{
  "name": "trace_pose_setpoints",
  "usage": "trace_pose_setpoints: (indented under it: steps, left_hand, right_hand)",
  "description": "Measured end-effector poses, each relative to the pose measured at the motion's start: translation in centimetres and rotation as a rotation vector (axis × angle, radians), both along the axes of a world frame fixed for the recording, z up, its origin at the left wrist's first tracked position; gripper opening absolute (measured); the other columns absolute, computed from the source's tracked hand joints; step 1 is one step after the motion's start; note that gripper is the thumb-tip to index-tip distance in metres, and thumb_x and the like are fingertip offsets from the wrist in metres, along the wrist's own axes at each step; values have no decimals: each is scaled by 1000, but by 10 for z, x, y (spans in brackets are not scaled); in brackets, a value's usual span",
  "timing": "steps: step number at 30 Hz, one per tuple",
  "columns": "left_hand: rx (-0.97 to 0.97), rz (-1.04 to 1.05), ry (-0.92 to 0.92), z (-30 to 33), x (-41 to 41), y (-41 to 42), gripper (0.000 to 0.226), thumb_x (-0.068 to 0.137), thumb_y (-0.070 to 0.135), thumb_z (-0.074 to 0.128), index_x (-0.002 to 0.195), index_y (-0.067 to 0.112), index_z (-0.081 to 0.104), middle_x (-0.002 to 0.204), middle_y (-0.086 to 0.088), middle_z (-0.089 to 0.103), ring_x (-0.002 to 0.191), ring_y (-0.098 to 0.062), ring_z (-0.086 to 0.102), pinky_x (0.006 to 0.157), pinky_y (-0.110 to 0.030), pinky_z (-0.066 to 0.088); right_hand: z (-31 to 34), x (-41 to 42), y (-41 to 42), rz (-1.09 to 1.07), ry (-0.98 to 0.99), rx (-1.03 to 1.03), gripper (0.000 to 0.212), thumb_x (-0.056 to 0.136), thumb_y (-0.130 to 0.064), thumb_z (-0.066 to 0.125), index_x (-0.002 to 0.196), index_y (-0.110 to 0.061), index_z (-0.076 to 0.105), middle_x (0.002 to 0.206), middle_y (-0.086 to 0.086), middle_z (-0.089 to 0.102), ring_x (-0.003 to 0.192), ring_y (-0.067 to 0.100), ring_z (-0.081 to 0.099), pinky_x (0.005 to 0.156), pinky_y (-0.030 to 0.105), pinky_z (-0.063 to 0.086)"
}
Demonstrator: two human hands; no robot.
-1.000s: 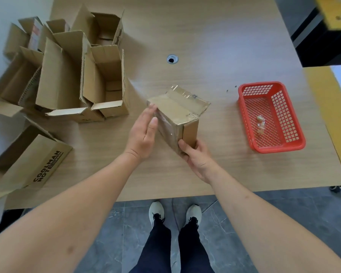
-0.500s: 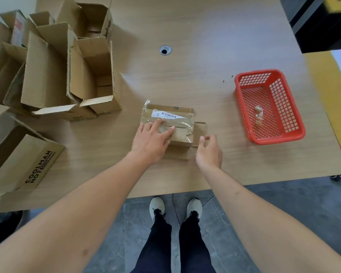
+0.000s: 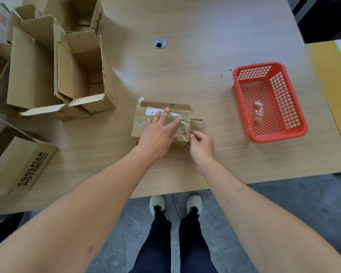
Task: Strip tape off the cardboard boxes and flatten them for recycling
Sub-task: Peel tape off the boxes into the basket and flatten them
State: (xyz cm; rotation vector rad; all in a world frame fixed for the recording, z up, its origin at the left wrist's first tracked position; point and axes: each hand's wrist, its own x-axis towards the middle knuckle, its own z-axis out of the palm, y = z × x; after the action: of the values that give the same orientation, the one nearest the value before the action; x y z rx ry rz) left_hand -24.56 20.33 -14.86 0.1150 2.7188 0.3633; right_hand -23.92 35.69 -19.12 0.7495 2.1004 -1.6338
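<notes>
- Flattened cardboard box (image 3: 144, 123): lies flat on the wooden surface (image 3: 195, 79), near its front edge and roughly midway between the cluster of boxes at left and the basket at right. Clear tape (image 3: 183, 126) and a white shipping label (image 3: 155, 111) cover its upper face; a loose curl of tape stands up at the far-left corner.
- Left hand (image 3: 156, 133): palm down on the flattened box, fingers straight and spread, the fingertips reaching the label. It presses the box and grips nothing.
- Right hand (image 3: 202, 143): at the box's right near corner, fingers curled, thumb and forefinger meeting at the tape's edge there. Whether the tape is actually pinched cannot be told from this view.
- The two hands are just beside each other, the left on top of the box, the right at its edge.
- Open cardboard boxes (image 3: 53, 71): grouped at the far left of the surface, flaps up, well apart from the hands. A box printed "COOLMAN NOT" (image 3: 22, 164) lies at the near left.
- Red plastic basket (image 3: 283, 123): to the right of the box, apart from it, holding a few small crumpled tape scraps (image 3: 257, 111).
- Cable grommet (image 3: 159, 43): set in the surface beyond the box.
- Change from half a second earlier: the left hand's fingers have stretched farther over the label, and the right hand has moved from lying flat on the right flap to a curled, pinching pose at the tape edge. The box has kept its place.
</notes>
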Motion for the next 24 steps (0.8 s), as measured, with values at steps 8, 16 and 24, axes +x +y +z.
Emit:
trace_pose_setpoints:
  steps: [8, 16, 24]
  left_hand:
    - [-60, 93, -17, -5, -5, 9, 56, 109, 46, 31, 160, 46, 8, 170, -4, -14, 156, -33, -6, 125, -50, 9]
    - [-10, 197, -35, -2, -13, 20, 59, 106, 51, 39, 159, 42, 15, 170, -6, -11, 156, -36, -3, 124, -55, 13]
    - [17, 202, -75, 0, -13, 19, 65, 102, 60, 40, 160, 45, 13, 170, -4, -14, 156, -34, -6, 125, -54, 9]
  right_hand:
    - [20, -5, -10, -154, 28, 154, 17, 98, -23, 64, 86, -25, 75, 85, -5, 73, 85, 18, 69, 82, 30, 56]
    - [19, -18, 1, -302, -29, -37, 19, 76, -6, 89, 76, -20, 77, 79, 0, 78, 79, 19, 77, 80, 36, 64]
    - [21, -18, 11, -164, 88, 7, 15, 74, -6, 90, 75, -16, 79, 73, 3, 77, 71, 17, 75, 76, 35, 65]
